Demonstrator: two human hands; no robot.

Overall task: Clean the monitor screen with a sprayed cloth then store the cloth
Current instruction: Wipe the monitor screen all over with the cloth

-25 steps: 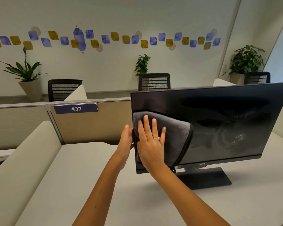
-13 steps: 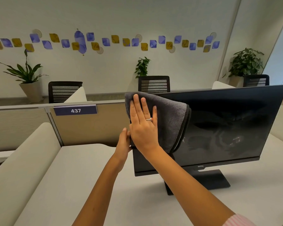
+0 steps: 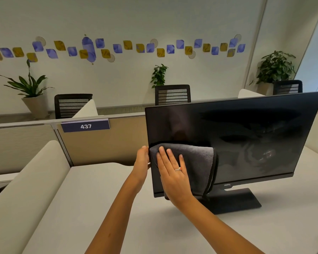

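- While the right hand [image 3: 173, 177] lies flat with straight fingers, I see it pressing the grey cloth [image 3: 196, 162] against the lower left part of the monitor [image 3: 246, 136] screen; a ring sits on one finger.
- I see the cloth folded, covering the lower left corner of the dark screen, its doubled edge hanging down over the bottom bezel.
- I see the left hand [image 3: 142, 160] holding the monitor's left edge, fingers wrapped behind the panel, thumb side toward me.
- I see the monitor standing on its dark base [image 3: 235, 200] on the pale desk [image 3: 103, 208], the screen turned slightly to my left.
- I see smeared streaks on the right half of the screen.
- Beyond the desk I see a partition with a plate [image 3: 85, 126] reading 437, black chairs and potted plants along the wall.
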